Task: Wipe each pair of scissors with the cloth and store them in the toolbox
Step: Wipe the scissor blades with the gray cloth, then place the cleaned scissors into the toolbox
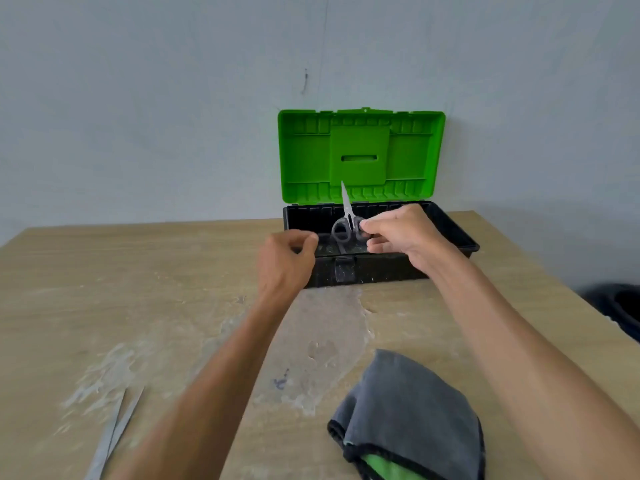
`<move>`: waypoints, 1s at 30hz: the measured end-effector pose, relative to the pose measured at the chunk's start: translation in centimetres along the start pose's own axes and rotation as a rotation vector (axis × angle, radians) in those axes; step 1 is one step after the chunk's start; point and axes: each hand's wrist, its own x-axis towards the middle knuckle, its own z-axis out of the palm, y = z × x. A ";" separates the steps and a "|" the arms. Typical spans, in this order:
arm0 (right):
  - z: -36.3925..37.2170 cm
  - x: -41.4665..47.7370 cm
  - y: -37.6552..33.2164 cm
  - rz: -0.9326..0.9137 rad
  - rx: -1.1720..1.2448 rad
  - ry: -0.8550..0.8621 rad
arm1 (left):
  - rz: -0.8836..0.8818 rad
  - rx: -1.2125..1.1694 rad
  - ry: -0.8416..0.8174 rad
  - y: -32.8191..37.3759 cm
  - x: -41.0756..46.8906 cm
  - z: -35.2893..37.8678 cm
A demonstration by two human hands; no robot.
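A pair of grey-handled scissors (343,226) hangs blades-up over the black toolbox (453,233), whose green lid (412,157) stands open against the wall. My right hand (398,233) pinches one handle loop of the scissors. Left of it, my left hand (287,258) hovers at the toolbox's front left corner with its fingers curled and nothing in them. A grey cloth with a green underside (408,414) lies crumpled on the table near me on the right. The blades of another pair of scissors (114,434) lie at the lower left, handles out of frame.
The wooden table (138,289) carries pale dried smears across its middle. Its right edge runs diagonally past my right forearm, with a dark object (620,306) on the floor beyond. A plain wall stands right behind the toolbox.
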 end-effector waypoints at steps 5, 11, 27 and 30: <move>2.7 6.2 0.5 0.126 -0.276 -0.020 | 0.070 0.494 -0.151 -2.5 4.0 1.2; 5.5 9.3 1.1 0.208 -0.524 -0.129 | 0.182 0.637 -0.150 -3.0 4.1 1.8; 8.4 9.3 2.7 0.182 -0.951 -0.116 | 0.204 0.693 -0.132 -4.0 4.2 2.2; 8.1 9.0 2.9 0.143 -0.894 -0.070 | 0.203 0.717 -0.176 -3.9 4.0 2.1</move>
